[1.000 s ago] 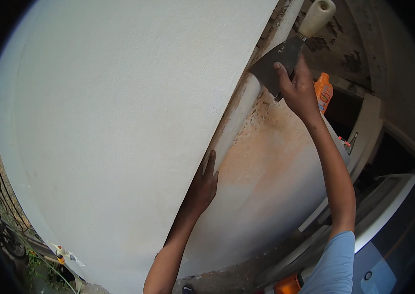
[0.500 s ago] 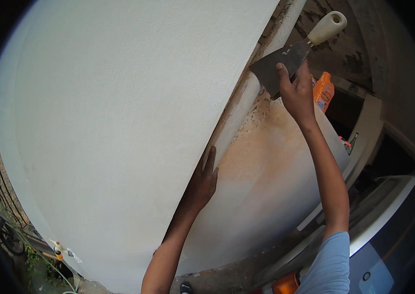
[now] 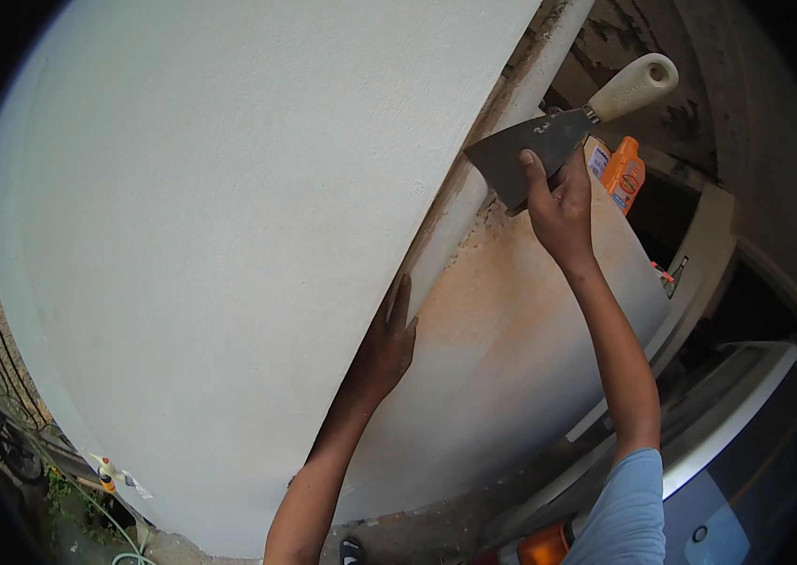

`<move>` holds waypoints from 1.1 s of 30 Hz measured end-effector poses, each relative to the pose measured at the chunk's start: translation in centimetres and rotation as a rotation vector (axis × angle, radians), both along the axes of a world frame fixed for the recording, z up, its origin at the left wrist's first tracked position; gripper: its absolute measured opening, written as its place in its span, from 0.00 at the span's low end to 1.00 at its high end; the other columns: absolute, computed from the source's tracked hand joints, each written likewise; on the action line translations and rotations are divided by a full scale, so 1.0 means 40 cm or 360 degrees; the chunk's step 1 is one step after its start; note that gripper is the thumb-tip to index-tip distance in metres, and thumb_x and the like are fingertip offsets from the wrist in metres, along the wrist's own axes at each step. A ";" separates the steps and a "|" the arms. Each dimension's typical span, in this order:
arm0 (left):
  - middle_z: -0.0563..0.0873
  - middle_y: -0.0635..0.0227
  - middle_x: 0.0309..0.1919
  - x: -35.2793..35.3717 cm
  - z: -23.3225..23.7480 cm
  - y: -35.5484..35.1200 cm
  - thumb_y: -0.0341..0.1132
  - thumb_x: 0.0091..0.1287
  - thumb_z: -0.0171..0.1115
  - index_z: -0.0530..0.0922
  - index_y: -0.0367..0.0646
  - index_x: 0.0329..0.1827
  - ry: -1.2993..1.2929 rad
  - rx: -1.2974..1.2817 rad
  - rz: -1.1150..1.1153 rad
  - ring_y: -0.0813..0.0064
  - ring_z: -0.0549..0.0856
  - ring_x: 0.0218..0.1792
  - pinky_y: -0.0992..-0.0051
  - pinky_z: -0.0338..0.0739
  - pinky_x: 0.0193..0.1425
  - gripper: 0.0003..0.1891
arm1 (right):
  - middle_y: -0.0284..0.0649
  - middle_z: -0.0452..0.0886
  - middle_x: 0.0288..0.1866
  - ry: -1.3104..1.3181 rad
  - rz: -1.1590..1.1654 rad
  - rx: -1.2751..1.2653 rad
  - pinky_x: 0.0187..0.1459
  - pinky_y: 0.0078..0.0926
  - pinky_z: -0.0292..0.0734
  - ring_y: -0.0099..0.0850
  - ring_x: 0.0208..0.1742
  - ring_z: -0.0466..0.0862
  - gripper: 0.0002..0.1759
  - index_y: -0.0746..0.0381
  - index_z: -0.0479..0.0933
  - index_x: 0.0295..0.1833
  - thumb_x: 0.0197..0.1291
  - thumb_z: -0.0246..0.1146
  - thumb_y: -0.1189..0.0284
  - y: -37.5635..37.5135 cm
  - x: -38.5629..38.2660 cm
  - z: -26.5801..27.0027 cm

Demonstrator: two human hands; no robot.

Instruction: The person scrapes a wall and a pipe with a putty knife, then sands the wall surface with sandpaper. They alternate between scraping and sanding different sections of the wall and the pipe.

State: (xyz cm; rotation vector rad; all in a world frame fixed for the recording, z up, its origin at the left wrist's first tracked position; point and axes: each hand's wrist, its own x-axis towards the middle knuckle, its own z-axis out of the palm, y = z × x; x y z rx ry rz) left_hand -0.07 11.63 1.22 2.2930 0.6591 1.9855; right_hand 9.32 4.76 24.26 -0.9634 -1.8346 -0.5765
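A wide scraper with a dark metal blade and a pale handle is held by its blade in my right hand, thumb on the near face. Its handle points up and right, and the blade's corner is at the gap beside a white pipe. My left hand lies with fingers spread against the lower part of the pipe, next to the edge of the large white wall. Brown stains and rough, worn plaster mark the lower wall below the blade.
An orange bottle stands on the ledge behind my right hand. A vehicle is at the lower right, near an orange lamp. A small bottle and a green hose are at the lower left.
My right hand and the scraper have moved a little left and down along the pipe, and more of the box beside the orange bottle shows. My left hand has barely moved.
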 end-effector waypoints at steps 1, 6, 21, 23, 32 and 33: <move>0.59 0.53 0.67 -0.002 0.003 0.000 0.30 0.57 0.61 0.59 0.34 0.66 0.0004 -0.0008 -0.0018 0.52 0.59 0.66 0.50 0.50 0.70 0.33 | 0.46 0.80 0.34 -0.0174 -0.0116 -0.0046 0.38 0.20 0.73 0.25 0.32 0.79 0.23 0.70 0.62 0.60 0.62 0.58 0.73 -0.007 0.002 -0.026; 0.59 0.53 0.67 0.002 -0.004 0.003 0.30 0.57 0.62 0.58 0.34 0.66 -0.0010 0.0053 0.0043 0.51 0.59 0.66 0.48 0.48 0.70 0.34 | 0.45 0.80 0.37 -0.0034 -0.0166 -0.0058 0.38 0.22 0.73 0.26 0.32 0.81 0.22 0.70 0.63 0.59 0.63 0.57 0.73 -0.020 -0.008 -0.004; 0.60 0.52 0.66 -0.001 -0.003 0.005 0.32 0.57 0.61 0.57 0.32 0.66 0.0009 0.0032 0.0045 0.52 0.58 0.67 0.45 0.44 0.70 0.34 | 0.52 0.80 0.37 -0.0063 -0.0029 -0.0087 0.36 0.23 0.74 0.27 0.34 0.80 0.25 0.73 0.61 0.61 0.60 0.59 0.75 -0.008 0.007 -0.035; 0.60 0.51 0.66 -0.002 0.000 0.002 0.32 0.58 0.61 0.56 0.31 0.66 0.0023 0.0009 0.0030 0.51 0.58 0.67 0.45 0.44 0.70 0.35 | 0.51 0.80 0.36 -0.0121 -0.0104 -0.0127 0.36 0.23 0.74 0.26 0.33 0.80 0.21 0.72 0.62 0.58 0.61 0.57 0.75 -0.015 -0.011 -0.062; 0.63 0.42 0.61 0.008 -0.008 0.009 0.35 0.60 0.59 0.53 0.27 0.67 0.0020 0.0002 0.0047 0.46 0.59 0.65 0.43 0.44 0.69 0.36 | 0.52 0.80 0.38 -0.0393 -0.0220 -0.0143 0.38 0.25 0.76 0.34 0.37 0.83 0.17 0.72 0.64 0.54 0.63 0.55 0.75 -0.024 -0.011 -0.138; 0.63 0.41 0.61 0.007 -0.006 0.010 0.35 0.61 0.59 0.53 0.27 0.67 0.0009 -0.0012 0.0050 0.45 0.59 0.64 0.44 0.44 0.69 0.36 | 0.49 0.80 0.37 -0.0540 -0.0253 -0.0225 0.37 0.24 0.76 0.32 0.36 0.83 0.15 0.71 0.64 0.52 0.64 0.55 0.75 -0.033 -0.014 -0.146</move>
